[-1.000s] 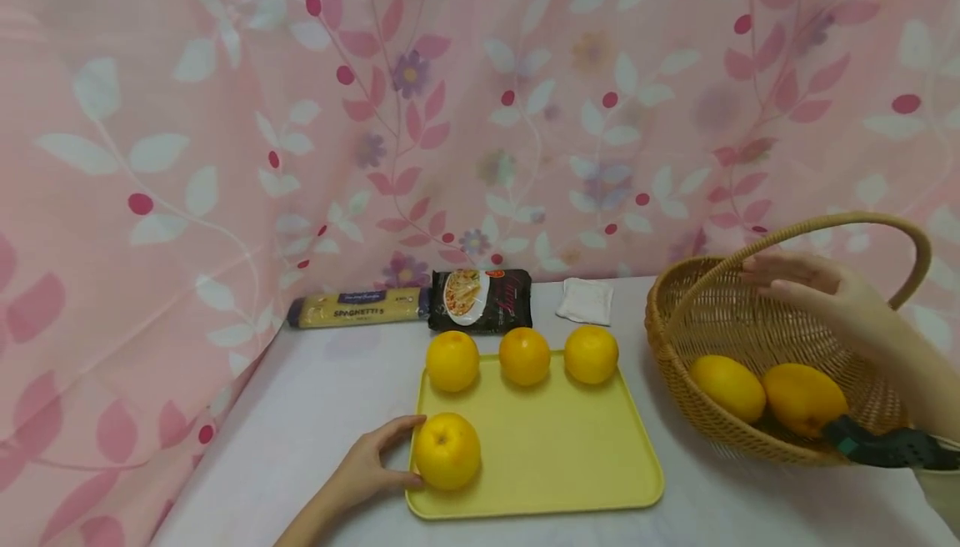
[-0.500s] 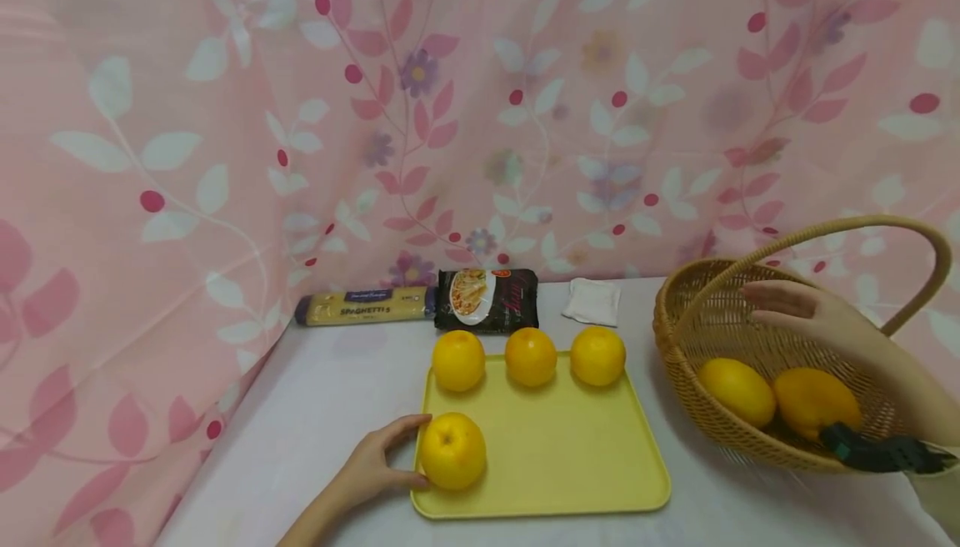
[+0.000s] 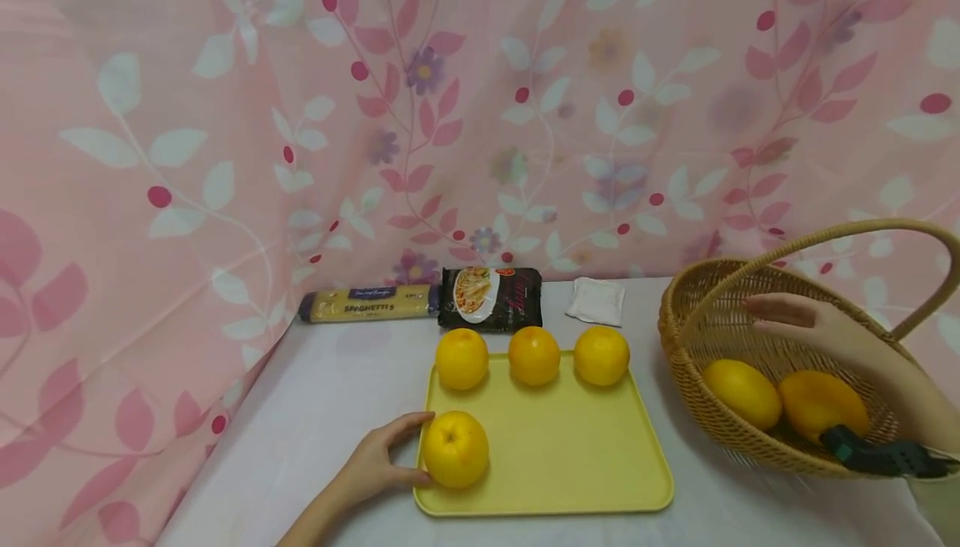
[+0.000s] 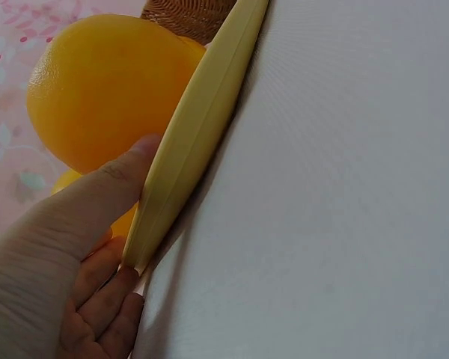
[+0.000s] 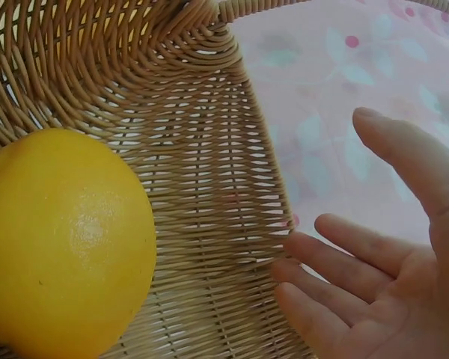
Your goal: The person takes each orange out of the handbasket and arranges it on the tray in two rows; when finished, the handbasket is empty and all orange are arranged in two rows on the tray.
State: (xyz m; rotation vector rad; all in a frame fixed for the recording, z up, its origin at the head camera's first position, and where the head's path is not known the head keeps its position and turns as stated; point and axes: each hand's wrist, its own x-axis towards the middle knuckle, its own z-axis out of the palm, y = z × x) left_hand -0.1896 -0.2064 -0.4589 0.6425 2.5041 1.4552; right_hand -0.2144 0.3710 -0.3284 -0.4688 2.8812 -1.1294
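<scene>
In the head view my left hand is at the left rim of a yellow tray, thumb and fingertips spread beside a round yellow orange. The left wrist view has the thumb lying straight against the tray's rim, close under the orange, and the other fingers loosely bent near the rim's end. My right hand hovers at the wicker basket and holds nothing. Inside lie two yellow-orange fruits, a left one and a right one.
Three more oranges line the tray's far edge: a left, a middle and a right one. Behind them lie a spaghetti pack, a black noodle packet and a white square packet. The basket's handle arches overhead.
The whole head view has shifted a little, so the things appear further right. My right hand has sunk slightly toward the basket. The left hand stays beside the same orange.
</scene>
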